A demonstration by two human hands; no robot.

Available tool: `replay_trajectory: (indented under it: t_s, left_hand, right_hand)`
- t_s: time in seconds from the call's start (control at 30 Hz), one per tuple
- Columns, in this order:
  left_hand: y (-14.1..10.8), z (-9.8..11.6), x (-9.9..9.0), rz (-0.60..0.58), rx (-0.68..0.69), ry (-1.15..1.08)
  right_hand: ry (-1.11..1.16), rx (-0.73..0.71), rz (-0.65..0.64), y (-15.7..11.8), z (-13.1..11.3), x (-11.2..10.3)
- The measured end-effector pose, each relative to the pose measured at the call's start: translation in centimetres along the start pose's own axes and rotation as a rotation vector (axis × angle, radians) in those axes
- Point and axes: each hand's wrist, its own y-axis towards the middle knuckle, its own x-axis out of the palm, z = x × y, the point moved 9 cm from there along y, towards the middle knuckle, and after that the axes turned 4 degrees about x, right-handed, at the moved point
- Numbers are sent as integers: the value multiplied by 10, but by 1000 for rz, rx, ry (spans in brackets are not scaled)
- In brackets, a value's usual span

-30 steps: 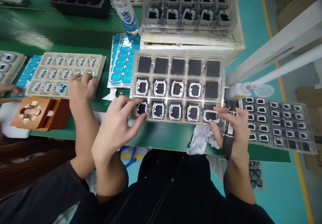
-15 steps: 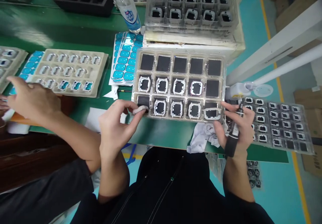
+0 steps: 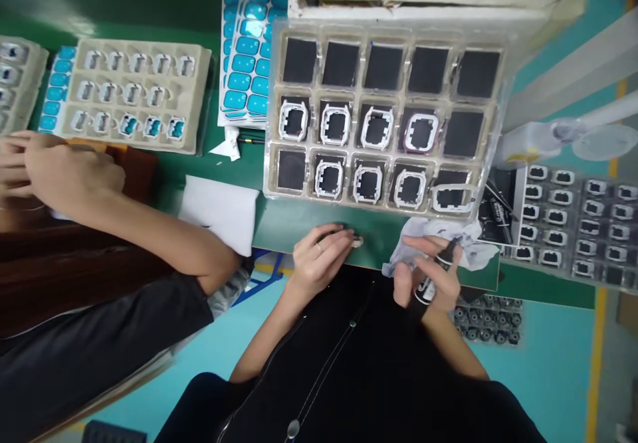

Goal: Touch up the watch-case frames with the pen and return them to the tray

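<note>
My left hand [image 3: 321, 260] is closed in a pinch on a small white frame [image 3: 357, 240], which is mostly covered by the fingers. A black marker pen [image 3: 429, 283] lies in my right hand [image 3: 441, 280], held against the palm with thumb and forefinger apart. Beyond both hands sits a clear plastic tray [image 3: 269, 131] with black pads in its compartments. Several white frames, such as this one [image 3: 377, 129], rest on pads in the middle and front rows. The front-left compartment shows only its black pad [image 3: 292, 169].
A crumpled white cloth [image 3: 411, 234] lies by my right hand. Blue sticker sheets [image 3: 243, 64], a white paper [image 3: 219, 214] and a beige tray of parts [image 3: 192, 101] are to the left, near a co-worker's hands [image 3: 70, 171]. Another parts tray [image 3: 573, 224] is at right.
My left hand has carried the white frame from the tray's front-left compartment toward my body. My right hand has left the tray's right edge, still with the marker pen. The view has shifted.
</note>
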Motion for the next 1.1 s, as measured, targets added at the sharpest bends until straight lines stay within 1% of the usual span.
replay_trajectory:
  t_s: [0.03, 0.1, 0.17, 0.23, 0.3, 0.33, 0.4, 0.43, 0.5, 0.6, 0.7, 0.8, 0.87, 0.93, 1.0, 1.03, 1.1]
  left_hand:
    - [-6, -3, 8, -71, -14, -12]
    - [-15, -6, 15, -167, -39, -28]
    - [-19, -6, 14, -192, -55, -64]
    - [-19, -9, 9, -154, -121, -132]
    - [-16, -17, 3, -63, -223, -155]
    - [-15, -21, -1, -10, -256, -125]
    - [-12, -24, -4, 60, -253, -2]
    - [-11, -24, -4, 67, -231, 59]
    - [-13, -25, 3, 29, -188, 123]
    - [-22, -28, 13, -38, -187, 111]
    - [-28, -26, 15, -73, -206, 99]
    - [-29, -24, 17, -114, -253, 149]
    - [-29, -25, 17, -140, -289, 220]
    - [-29, -26, 17, -136, -298, 253]
    - [-29, -26, 17, -100, -281, 229]
    - [-28, -26, 16, -79, -273, 209]
    - [-27, -26, 16, -43, -263, 175]
  right_hand:
    - [8, -46, 17, 0, -3, 2]
    - [28, -102, 42, 2, -4, 7]
    - [46, -102, 56, 5, 0, 12]
    - [75, -87, 70, 6, 4, 14]
    - [99, -64, 72, 6, 8, 15]
    - [105, -53, 70, 6, 9, 15]
    - [103, -29, 67, 6, 11, 16]
    - [99, -17, 67, 6, 11, 16]
    - [90, -3, 78, 6, 12, 16]
    - [87, -1, 94, 5, 13, 15]
    - [82, -69, 84, 3, 6, 15]
    - [82, -203, -2, 4, -10, 22]
    - [135, -221, -118, 8, -18, 34]
    - [192, -155, -288, 12, -20, 52]
    - [233, -52, -464, 13, -20, 72]
    - [255, -7, -524, 12, -19, 80]
    - [314, 70, -567, 13, -17, 87]
